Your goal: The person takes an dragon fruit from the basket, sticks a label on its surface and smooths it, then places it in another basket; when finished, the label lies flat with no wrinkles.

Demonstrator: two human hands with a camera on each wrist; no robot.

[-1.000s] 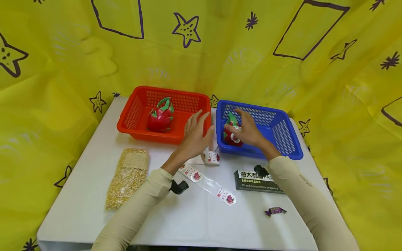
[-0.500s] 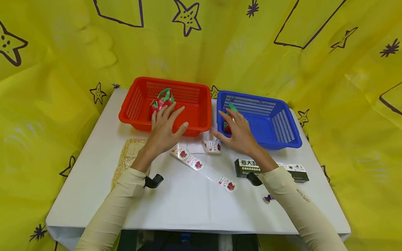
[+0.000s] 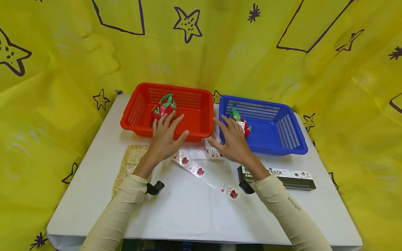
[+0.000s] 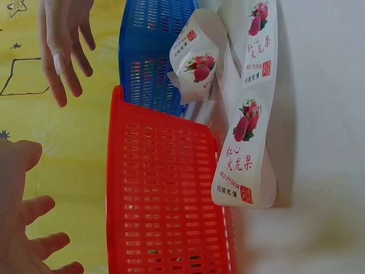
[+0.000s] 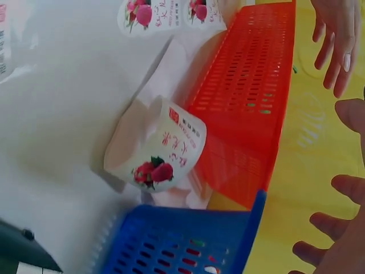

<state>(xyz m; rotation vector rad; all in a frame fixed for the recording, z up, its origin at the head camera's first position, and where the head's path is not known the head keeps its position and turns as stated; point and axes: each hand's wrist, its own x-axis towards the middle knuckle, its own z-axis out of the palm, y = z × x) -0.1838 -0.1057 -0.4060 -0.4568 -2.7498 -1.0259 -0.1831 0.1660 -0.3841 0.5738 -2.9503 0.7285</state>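
My left hand point(image 3: 164, 141) hovers with spread fingers at the front of the red basket point(image 3: 196, 120), its fingertips overlapping a red dragon fruit point(image 3: 161, 111) with green leaf tips. The right hand point(image 3: 232, 144), fingers also apart, is held over the front left corner of the blue basket point(image 3: 267, 134). Inside that basket lies another dragon fruit point(image 3: 244, 128) bearing a white label, partly hidden by this hand. Neither hand holds anything. Between the baskets stands a roll of dragon fruit stickers point(image 5: 157, 151); its loose strip point(image 3: 198, 170) trails across the table toward the front.
A bag of corn kernels point(image 3: 127, 167) lies at the left, partly behind the left forearm. To the right, a pasta box point(image 3: 295, 181) sits partly under the right forearm. The white table point(image 3: 188, 216) backs onto a yellow curtain point(image 3: 213, 62) with drawn stars.
My left hand has moved left from the gap between the baskets to the red one. The right hand has drawn back leftward off the labelled dragon fruit, which now sits slightly farther right.
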